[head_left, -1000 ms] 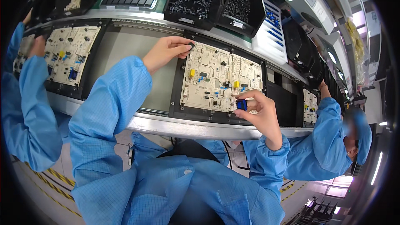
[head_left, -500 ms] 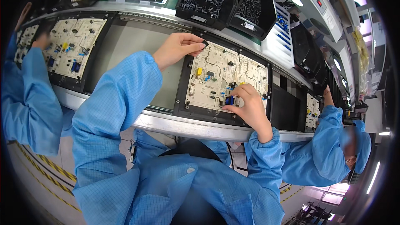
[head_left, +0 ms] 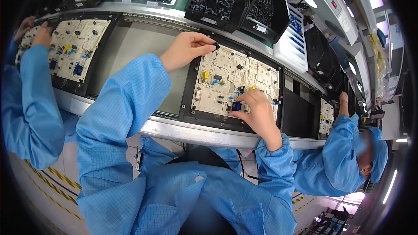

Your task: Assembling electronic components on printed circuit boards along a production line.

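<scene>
A cream circuit board (head_left: 261, 72) in a black carrier frame (head_left: 188, 91) lies in front of me, fitted with small black, blue and yellow parts. My right hand (head_left: 257, 112) has its thumb and fingers closed around a blue block-shaped component (head_left: 236, 106) near the board's front edge; whether it is fully seated I cannot tell. At the board's far left corner, my left hand (head_left: 186, 51) pinches a small black part (head_left: 216, 46) between thumb and fingers. A yellow block component (head_left: 205, 75) stands on the board between the two hands.
Black bins (head_left: 213, 0) full of small dark parts stand behind the line, beside a white foam tray (head_left: 291, 45) of blue components. A metal rail (head_left: 196, 132) runs along the front. Co-workers in blue sit left and right, near other boards (head_left: 80, 43).
The board and its frame have shifted slightly left. My right hand and the blue component moved left with them. The left hand stays almost in place. The left co-worker's hands have moved.
</scene>
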Motion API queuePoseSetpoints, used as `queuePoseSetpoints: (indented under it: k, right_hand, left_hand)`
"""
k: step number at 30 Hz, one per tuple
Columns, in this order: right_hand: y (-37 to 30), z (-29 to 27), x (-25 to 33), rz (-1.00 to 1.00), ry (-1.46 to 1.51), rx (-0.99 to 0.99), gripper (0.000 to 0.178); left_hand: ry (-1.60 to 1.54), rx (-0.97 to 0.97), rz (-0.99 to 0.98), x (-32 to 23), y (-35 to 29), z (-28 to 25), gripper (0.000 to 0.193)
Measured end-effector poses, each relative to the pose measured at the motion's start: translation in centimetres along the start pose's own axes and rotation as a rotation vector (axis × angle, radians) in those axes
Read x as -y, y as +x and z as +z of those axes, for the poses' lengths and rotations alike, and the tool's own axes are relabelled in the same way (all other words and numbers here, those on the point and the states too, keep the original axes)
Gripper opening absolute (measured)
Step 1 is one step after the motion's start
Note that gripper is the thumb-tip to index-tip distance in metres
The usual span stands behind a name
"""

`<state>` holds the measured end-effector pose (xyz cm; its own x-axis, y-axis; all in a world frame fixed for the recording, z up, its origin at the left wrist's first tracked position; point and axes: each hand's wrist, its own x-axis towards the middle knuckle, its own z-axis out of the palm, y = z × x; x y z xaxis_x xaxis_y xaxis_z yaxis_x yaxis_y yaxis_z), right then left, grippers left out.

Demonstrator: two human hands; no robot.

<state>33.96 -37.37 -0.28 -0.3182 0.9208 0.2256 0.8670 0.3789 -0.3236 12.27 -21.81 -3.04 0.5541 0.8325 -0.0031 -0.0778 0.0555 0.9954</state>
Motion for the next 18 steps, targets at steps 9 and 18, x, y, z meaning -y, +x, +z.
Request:
queuePoseSetpoints:
  k: [9, 18]
  right_hand:
    - [2.5, -2.3, 0.5, -0.128, -0.075, 0.066, 0.034]
    - [21.3, -1.4, -16.3, 0.216, -0.096, -0.368, 0.026]
  left_hand:
    - [0.92, 0.037, 0.481, 1.6, 1.7, 0.6, 0.018]
    - [0.994, 0.046, 0.48, 1.9, 1.4, 0.6, 0.016]
